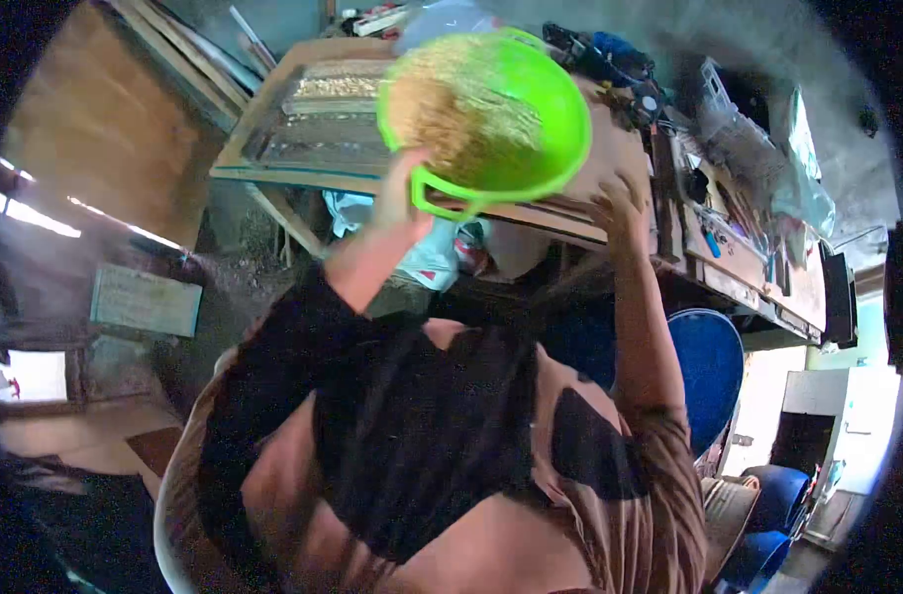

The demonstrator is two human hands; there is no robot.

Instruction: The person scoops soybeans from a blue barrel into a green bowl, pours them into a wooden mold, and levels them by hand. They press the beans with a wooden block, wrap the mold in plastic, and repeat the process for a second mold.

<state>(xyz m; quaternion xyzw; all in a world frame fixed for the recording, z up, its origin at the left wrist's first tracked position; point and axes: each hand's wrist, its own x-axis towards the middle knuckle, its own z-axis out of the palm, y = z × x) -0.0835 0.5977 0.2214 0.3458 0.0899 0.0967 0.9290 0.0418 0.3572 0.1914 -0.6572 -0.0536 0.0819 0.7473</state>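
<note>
Well to the left of the left hand is a brown wooden panel [125, 129], and lower on that side hangs a pale rectangular board [145, 300]. Beyond the hand and to its left, long timber strips [189, 59] lie at a slant. Ahead of it, loose pale bits [338, 87] form a band across a wooden-framed tabletop [620, 139].

The left hand [404, 193] is closed on the near left side of a bright green plastic basin [558, 114], by its handle; some of the fingers are hidden. The basin is just ahead and to the right of this hand, tilted above the tabletop, with blurred straw-coloured loose material [451, 109] inside. Below and just right of the same hand, a light-coloured bag [432, 259] shows under the tabletop.

The right hand [625, 206] has its fingers spread at the tabletop's near edge, right of the basin and apart from it; whether it touches the wood I cannot tell. Behind it and to its right is a blue chair [707, 371]. Farther right, a clear plastic crate [734, 124] and a blue-handled tool [712, 243] sit on a cluttered workbench.
</note>
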